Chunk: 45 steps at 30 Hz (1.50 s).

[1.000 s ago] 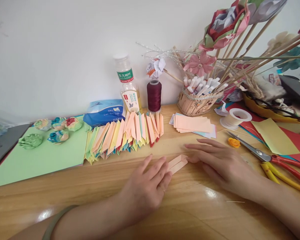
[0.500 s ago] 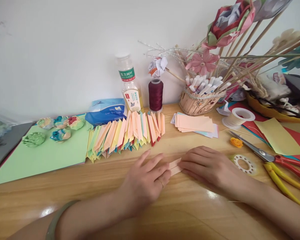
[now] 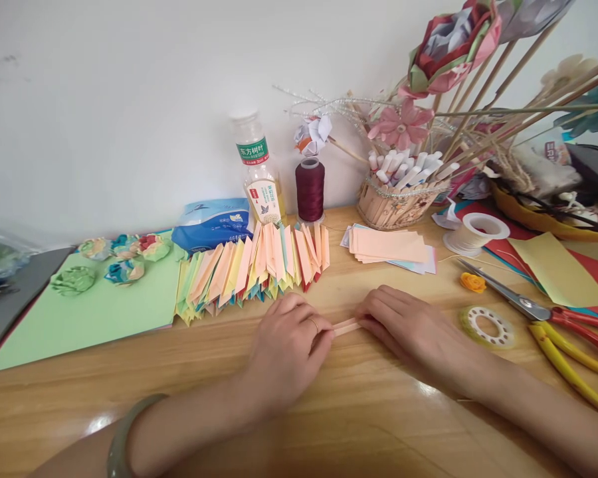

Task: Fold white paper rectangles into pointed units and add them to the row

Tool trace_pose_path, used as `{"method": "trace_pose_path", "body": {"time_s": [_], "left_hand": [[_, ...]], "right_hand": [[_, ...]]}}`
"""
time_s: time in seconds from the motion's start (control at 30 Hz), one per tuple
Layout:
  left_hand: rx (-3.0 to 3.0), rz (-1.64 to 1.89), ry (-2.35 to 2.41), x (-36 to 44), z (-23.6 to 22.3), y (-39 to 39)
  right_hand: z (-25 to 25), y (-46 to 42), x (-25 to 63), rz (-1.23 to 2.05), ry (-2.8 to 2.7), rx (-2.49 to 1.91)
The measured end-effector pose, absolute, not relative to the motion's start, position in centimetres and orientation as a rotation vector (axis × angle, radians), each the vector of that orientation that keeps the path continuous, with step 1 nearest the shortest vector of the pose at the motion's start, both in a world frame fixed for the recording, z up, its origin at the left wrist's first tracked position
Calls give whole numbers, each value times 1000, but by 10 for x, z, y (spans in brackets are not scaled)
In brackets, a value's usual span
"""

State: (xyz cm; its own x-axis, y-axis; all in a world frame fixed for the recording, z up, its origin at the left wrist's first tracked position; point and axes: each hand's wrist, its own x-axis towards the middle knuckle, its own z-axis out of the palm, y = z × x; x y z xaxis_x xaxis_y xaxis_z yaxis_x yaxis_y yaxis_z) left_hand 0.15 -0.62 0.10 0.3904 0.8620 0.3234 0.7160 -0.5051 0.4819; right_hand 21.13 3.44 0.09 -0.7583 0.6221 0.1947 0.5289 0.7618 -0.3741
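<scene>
A narrow folded strip of peach paper (image 3: 346,326) lies low over the wooden table, stretched between my two hands. My left hand (image 3: 292,348) pinches its left end, fingers curled and thumb pressed in. At the other end, my right hand (image 3: 403,325) grips the strip with its fingers bent down over it; the fingertips are partly hidden. Just behind my left hand stands a row of folded paper pieces (image 3: 249,269) in peach, yellow, green and red. A stack of flat peach paper slips (image 3: 389,244) lies beyond my right hand.
Right of my right hand are a tape roll (image 3: 487,326), scissors (image 3: 531,309), yellow-handled pliers (image 3: 568,365) and a white spool (image 3: 476,234). Behind stand a bottle (image 3: 259,172), maroon thread (image 3: 309,191) and a basket of markers (image 3: 398,199). Green paper (image 3: 114,315) with paper flowers lies left.
The peach paper has become narrower, folded over lengthwise. My left hand's fingers, spread before, have curled into a pinch at its end. The right hand stays at the other end.
</scene>
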Motion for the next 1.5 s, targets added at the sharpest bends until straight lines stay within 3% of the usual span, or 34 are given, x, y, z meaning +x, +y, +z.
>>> {"method": "trace_pose_path", "body": {"time_s": [0.43,0.83,1.33,1.5], "left_hand": [[2280,501,1557,2,5,-7],[2256,659,1422,-1,3,-5],[2292,1043,1075,2,-1,-12],[2286,962,995,-1,6,-17]], "right_hand": [[-1,38,203,326,-2645,-1134],[-3,37,210,163,-2645,-842],[8,19,210,299,-2627,-662],[16,23,220,393,-2619,-615]]}}
